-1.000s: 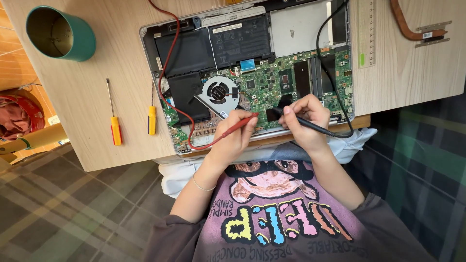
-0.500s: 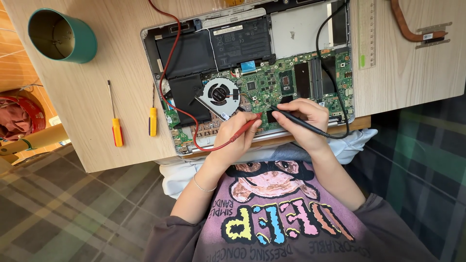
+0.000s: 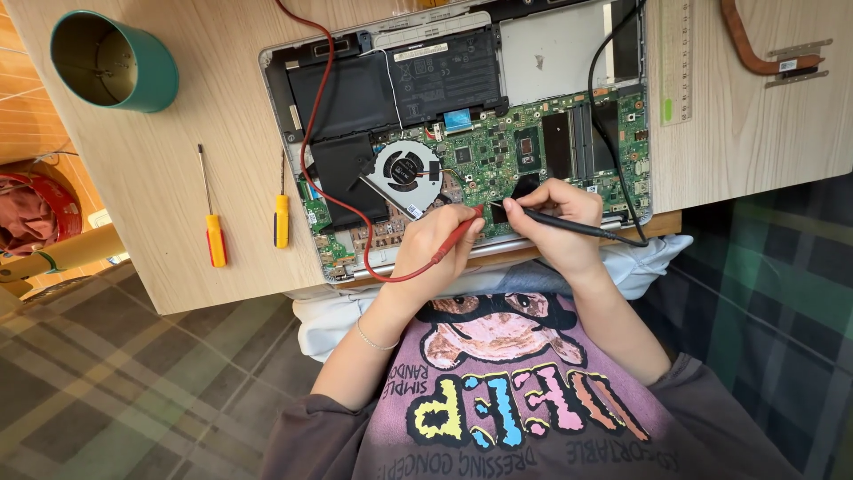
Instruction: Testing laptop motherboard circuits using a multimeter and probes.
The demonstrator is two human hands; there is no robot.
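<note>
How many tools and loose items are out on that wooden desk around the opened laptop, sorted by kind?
Yellow-handled screwdrivers: 2
Meter probes, one red, one black: 2
Teal metal cup: 1
Pale ruler: 1
Copper heat pipe: 1
Total: 7

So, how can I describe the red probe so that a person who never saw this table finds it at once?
Start at the opened laptop on the wooden table, then go to its near edge, where two hands meet. The left hand holds the red probe, its tip on the green board. Its red colour and looping red wire set it apart from the black probe in the right hand.
</note>
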